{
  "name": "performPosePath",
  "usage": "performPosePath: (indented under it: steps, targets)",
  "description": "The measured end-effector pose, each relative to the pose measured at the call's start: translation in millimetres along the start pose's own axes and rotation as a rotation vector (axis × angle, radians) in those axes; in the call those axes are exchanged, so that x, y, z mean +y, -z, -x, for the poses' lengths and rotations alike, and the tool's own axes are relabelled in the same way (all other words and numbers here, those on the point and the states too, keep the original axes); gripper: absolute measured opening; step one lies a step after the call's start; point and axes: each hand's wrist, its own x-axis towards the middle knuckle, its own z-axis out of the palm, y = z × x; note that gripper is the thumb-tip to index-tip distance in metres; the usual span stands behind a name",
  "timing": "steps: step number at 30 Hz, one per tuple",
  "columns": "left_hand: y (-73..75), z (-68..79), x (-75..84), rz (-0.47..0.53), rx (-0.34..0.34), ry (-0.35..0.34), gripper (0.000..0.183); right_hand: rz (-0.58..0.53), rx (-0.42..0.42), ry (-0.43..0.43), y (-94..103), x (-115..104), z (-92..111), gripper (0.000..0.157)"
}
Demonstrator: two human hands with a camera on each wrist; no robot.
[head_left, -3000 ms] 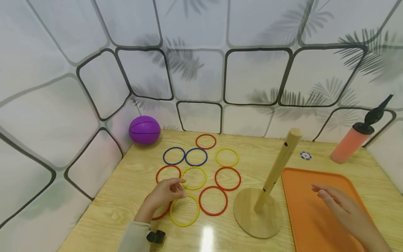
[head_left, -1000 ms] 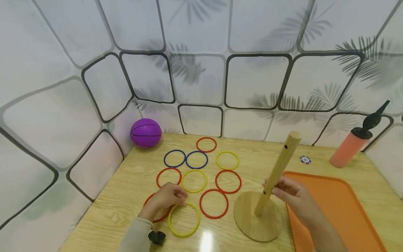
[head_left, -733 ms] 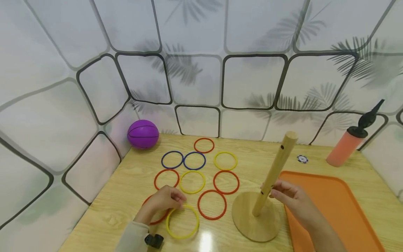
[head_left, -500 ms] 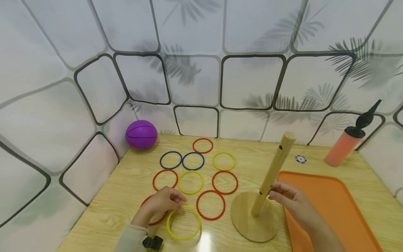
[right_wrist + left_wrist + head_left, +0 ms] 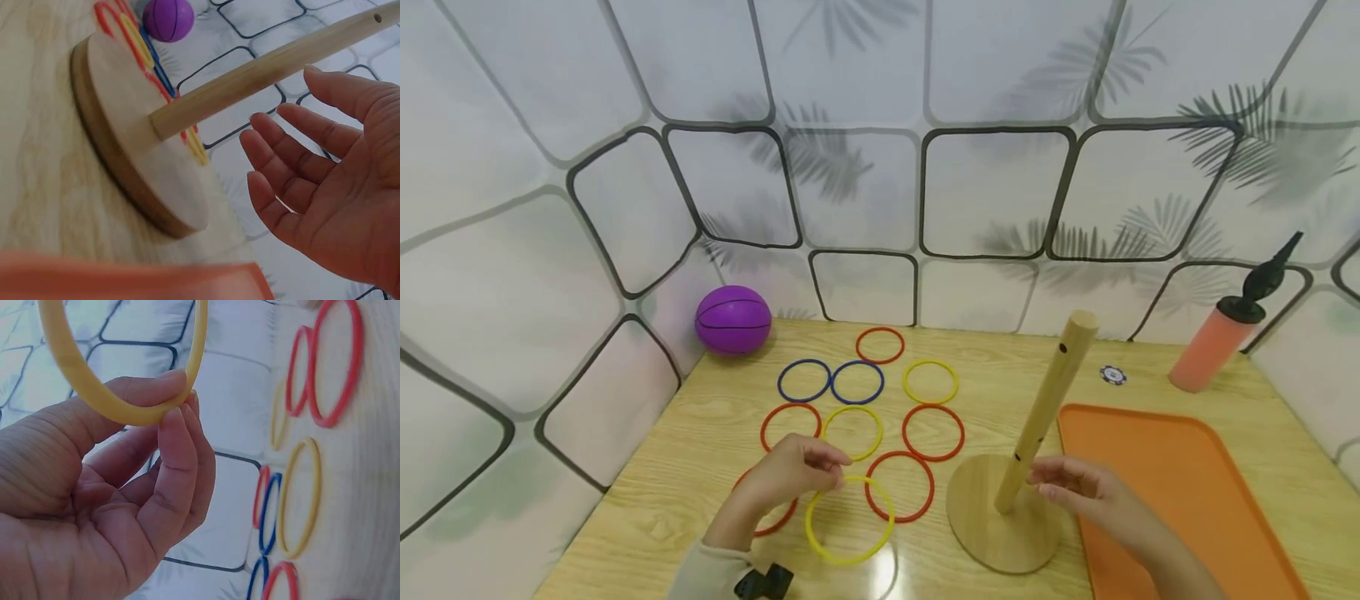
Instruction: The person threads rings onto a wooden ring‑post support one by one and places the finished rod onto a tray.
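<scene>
My left hand (image 5: 786,475) pinches a yellow ring (image 5: 848,561) by its far edge, between thumb and fingers. The ring is raised off the table, and its shadow falls below it. In the left wrist view the thumb and fingertips meet on the yellow ring (image 5: 134,417). My right hand (image 5: 1097,500) is beside a wooden post (image 5: 1051,400) that stands on a round wooden base (image 5: 970,529). In the right wrist view the right hand (image 5: 344,169) has loosely bent, spread fingers with nothing held, close to the post (image 5: 231,87).
Several rings lie flat, among them a red ring (image 5: 933,492), a yellow ring (image 5: 882,433) and a blue ring (image 5: 883,382). An orange tray (image 5: 1165,475) lies at right. Behind are a purple ball (image 5: 733,321), a poker chip (image 5: 1113,375) and a pink hand pump (image 5: 1208,346).
The left hand has pinched the near yellow ring and lifted it, shifting it slightly right. My right hand came from over the tray to the post, then slid lower with its fingers loosened.
</scene>
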Motion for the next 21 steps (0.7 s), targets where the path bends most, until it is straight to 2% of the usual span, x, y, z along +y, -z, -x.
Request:
performPosePath:
  steps: [2, 6, 10, 14, 17, 21]
  targets:
    - [-1.2, 0.7, 7.1, 0.016, -0.001, -0.004, 0.023, 0.081, 0.012, -0.001, 0.4, 5, 2, 0.034]
    - [-3.6, -0.4, 21.4, 0.011, 0.001, -0.014, 0.019, 0.321, 0.035, 0.068, 0.3, 17, 5, 0.035]
    - [-6.0, -3.8, 33.2, 0.005, 0.006, -0.025, 0.019, 0.606, 0.037, 0.107, -1.1, 24, 8, 0.047]
    - [-5.1, -7.9, 45.5, -0.006, 0.032, -0.045, 0.019, 0.860, -0.014, 0.130, -2.3, 26, 11, 0.061]
    - [-2.1, -11.1, 55.3, -0.029, 0.067, -0.060, 0.018, 0.916, -0.070, 0.100, -2.1, 25, 12, 0.068]
    - [4.0, -15.5, 69.4, -0.065, 0.124, -0.075, 0.018, 0.886, -0.116, 0.039, -0.4, 26, 16, 0.072]
